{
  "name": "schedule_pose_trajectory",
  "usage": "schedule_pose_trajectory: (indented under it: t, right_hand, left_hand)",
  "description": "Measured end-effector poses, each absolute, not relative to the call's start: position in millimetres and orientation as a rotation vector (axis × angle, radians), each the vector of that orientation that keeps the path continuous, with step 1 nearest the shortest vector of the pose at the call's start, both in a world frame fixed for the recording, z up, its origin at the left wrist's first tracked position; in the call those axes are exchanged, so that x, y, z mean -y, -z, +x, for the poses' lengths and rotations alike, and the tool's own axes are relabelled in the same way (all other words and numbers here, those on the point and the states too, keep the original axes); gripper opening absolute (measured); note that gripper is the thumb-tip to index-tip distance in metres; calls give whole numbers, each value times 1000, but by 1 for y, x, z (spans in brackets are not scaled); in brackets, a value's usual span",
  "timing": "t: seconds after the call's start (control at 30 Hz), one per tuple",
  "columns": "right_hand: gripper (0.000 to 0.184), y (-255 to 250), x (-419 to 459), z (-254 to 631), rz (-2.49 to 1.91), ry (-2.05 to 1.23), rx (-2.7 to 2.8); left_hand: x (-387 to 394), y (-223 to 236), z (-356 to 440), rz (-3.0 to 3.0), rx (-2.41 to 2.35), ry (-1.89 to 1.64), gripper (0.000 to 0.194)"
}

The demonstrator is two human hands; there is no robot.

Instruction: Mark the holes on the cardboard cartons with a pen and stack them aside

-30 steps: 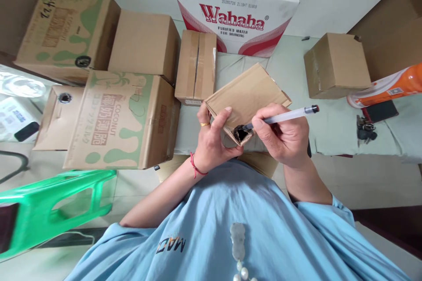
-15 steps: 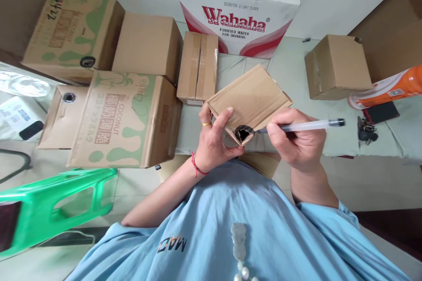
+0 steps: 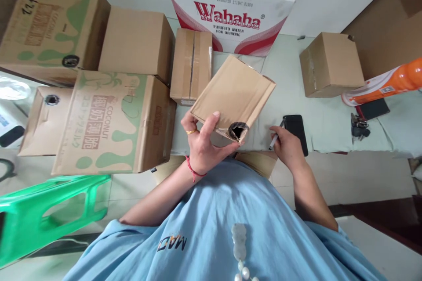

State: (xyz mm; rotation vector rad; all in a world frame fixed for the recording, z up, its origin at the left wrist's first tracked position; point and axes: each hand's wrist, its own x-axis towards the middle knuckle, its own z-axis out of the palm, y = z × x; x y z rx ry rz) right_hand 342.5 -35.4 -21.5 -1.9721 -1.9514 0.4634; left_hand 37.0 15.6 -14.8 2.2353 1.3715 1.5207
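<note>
My left hand (image 3: 204,142) is closed on a small cardboard box (image 3: 232,92), thumb on its top face and fingers round the near side. The box is tilted, with a ragged hole ringed in black at its near corner. Over the table's front edge, my right hand (image 3: 290,149) is closed on a pen (image 3: 274,139), low at the tabletop and apart from the box. Just beyond that hand lies a black phone (image 3: 297,129), partly covered by it.
Coconut cartons (image 3: 108,127) and plain boxes (image 3: 191,63) crowd the left. A Wahaha carton (image 3: 231,13) stands at the back. On the right are a cardboard box (image 3: 329,66), an orange bottle (image 3: 379,81) and keys (image 3: 360,126). A green stool (image 3: 33,202) is at lower left.
My right hand has drawn away from the hole and down to the tabletop with the pen. The box has turned slightly in my left hand. The black phone has come into sight.
</note>
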Motion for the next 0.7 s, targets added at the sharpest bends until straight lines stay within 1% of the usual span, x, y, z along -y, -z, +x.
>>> schedule_pose_trajectory:
  t: [0.07, 0.2, 0.27, 0.37, 0.43, 0.5, 0.53, 0.63, 0.7]
  right_hand:
    - [44, 31, 37, 340, -2052, -532, 1971]
    - [59, 32, 39, 350, -2098, -586, 1856]
    - [66, 30, 44, 365, -2153, -514, 1755]
    - [74, 31, 58, 388, -2330, -239, 1627]
    - [87, 33, 70, 399, -2486, -124, 1561]
    - [99, 36, 79, 403, -2627, -157, 1519]
    - [102, 38, 83, 403, -2675, -203, 1506]
    - [104, 42, 85, 397, -2717, -284, 1498]
    - [105, 46, 82, 393, -2714, -287, 1488]
  left_hand:
    - [-16, 11, 36, 2298, -1379, -1480, 103]
    - [-13, -5, 34, 2432, -1317, -1389, 71]
    - [-10, -13, 33, 2450, -1298, -1356, 63]
    - [-4, -20, 30, 2450, -1289, -1315, 61]
    - [-2, -23, 29, 2439, -1280, -1313, 62]
    - [0, -24, 28, 2423, -1268, -1329, 63]
    - [0, -25, 27, 2422, -1260, -1337, 64]
    - [2, -27, 28, 2451, -1234, -1368, 67]
    - [3, -28, 30, 2475, -1230, -1390, 64]
